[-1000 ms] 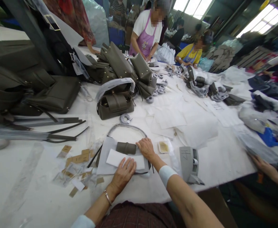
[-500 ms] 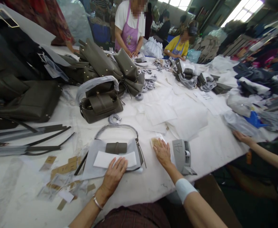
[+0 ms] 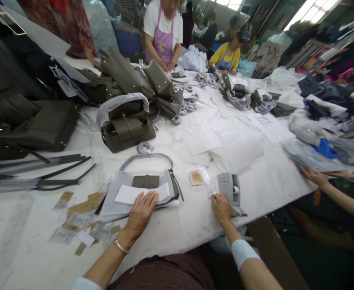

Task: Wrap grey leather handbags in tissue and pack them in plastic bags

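An olive handbag (image 3: 174,183) lies in front of me, partly covered by pale wrapping, its handle wrapped in clear film. Across it rests a folded white sheet (image 3: 125,195). My left hand (image 3: 142,213) presses on that sheet with its fingers stretched out flat. Beside the left side of a grey tape dispenser (image 3: 235,187) is my right hand (image 3: 222,207), its thumb and fingers pinched together. What sits in the pinch is too small to make out. A small square dish with a yellowish pad (image 3: 196,177) lies between the bag and the dispenser.
Another olive handbag (image 3: 128,133) stands behind, near a heap of bags (image 3: 128,76). Dark straps (image 3: 59,177) and brown tags (image 3: 84,207) lie at left. White sheets (image 3: 201,137) cover the middle. A co-worker's hand (image 3: 313,175) touches plastic at right; other people work across the table.
My right hand has left the dish with the yellowish pad and moved right and down to the dispenser, its fingers closing. My left hand stays on the white sheet.
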Available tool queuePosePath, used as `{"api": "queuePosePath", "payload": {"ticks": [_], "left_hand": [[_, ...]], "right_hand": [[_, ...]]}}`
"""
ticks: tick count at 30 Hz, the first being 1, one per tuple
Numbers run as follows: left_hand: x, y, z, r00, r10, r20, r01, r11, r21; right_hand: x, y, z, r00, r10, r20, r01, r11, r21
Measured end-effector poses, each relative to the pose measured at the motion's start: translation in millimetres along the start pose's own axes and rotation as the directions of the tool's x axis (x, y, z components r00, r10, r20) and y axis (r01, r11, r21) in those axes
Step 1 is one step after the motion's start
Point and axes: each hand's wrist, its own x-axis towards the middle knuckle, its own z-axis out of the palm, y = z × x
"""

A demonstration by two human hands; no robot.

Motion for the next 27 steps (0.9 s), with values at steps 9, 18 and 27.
{"api": "queuePosePath", "payload": {"ticks": [9, 18, 27], "left_hand": [[8, -9, -9.7, 0.996, -0.084, 0.017, 0.085, 0.993, -0.085], [22, -16, -18.5, 0.986, -0.165, 0.020, 0.166, 0.979, -0.114], [31, -23, -28.7, 0.977, -0.211, 0.009, 0.211, 0.970, -0.121]], "right_hand": [[-33, -18, -21, 0.962, -0.194, -0.194, 0.221, 0.967, 0.124], [-114, -115, 15, 0.779, -0.623, 0.068, 0.542, 0.724, 0.426], [-84, -112, 17, 0.764, -0.641, 0.080, 0.551, 0.711, 0.438]]}}
